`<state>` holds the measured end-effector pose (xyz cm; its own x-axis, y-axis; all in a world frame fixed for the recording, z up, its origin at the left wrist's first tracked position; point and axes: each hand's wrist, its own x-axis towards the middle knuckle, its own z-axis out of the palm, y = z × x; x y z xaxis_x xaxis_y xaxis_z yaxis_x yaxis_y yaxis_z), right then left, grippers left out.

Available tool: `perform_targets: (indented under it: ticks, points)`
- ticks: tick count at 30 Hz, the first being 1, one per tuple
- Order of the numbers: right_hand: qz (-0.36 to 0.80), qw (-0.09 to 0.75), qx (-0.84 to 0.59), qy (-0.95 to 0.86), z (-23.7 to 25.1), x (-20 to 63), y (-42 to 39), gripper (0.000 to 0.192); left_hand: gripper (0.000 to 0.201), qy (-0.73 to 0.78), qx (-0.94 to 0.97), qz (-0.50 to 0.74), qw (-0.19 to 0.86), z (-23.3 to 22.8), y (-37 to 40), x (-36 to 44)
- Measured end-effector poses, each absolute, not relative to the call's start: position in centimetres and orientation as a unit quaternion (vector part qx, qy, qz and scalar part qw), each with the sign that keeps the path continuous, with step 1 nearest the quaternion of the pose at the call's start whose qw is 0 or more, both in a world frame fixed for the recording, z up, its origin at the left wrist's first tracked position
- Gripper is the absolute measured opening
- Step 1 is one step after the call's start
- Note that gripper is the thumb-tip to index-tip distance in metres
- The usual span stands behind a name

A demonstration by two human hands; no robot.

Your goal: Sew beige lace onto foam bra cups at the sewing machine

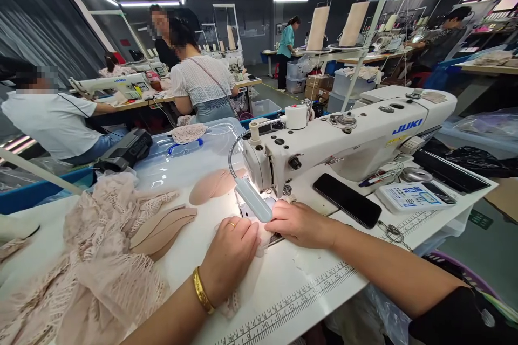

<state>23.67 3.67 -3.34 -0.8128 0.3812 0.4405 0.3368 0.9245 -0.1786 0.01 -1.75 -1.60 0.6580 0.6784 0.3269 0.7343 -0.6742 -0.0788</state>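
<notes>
My left hand [233, 250], with a ring and a gold bangle, has its fingers curled down on a pale beige piece of fabric [264, 237] in front of the sewing machine [348, 137]. Close by on the right, my right hand [300, 223] pinches the same fabric beside the needle area. A grey lamp head [254, 199] on a bendy neck lights this spot and partly hides the needle and presser foot. Some lacy edge of fabric [231, 304] shows below my left wrist. Beige cup-shaped pads [162, 232] lie to the left, and another pad [212, 186] lies behind.
A heap of lacy beige fabric [109, 248] covers the table's left side. A black phone [347, 199] and a white-blue box [410, 197] lie right of my hands. A clear plastic bin [162, 164] stands behind the table. Several co-workers are at other machines beyond.
</notes>
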Motion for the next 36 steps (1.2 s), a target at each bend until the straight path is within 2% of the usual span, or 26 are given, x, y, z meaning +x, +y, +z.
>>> perform_targets:
  ticks: [5, 12, 19, 36]
  points:
    - [0.05, 0.251, -0.184, -0.949, -3.3, 23.6, 3.5, 0.028, 0.022, -0.41, -0.893, -0.166, 0.088, -2.2, -2.0, 0.2]
    - [0.055, 0.238, -0.199, -0.949, -3.3, 23.5, 3.4, 0.026, 0.023, -0.334, -0.915, -0.205, 0.1, -1.9, 0.0, -0.4]
    - [0.053, 0.237, -0.243, -0.939, -3.7, 23.5, 3.4, 0.025, 0.025, -0.264, -0.942, -0.185, 0.092, -1.7, 3.0, -1.5]
    - [0.049, 0.225, -0.279, -0.932, -3.8, 23.6, 3.4, 0.035, 0.023, -0.235, -0.955, -0.173, 0.05, -1.7, 5.1, -1.8]
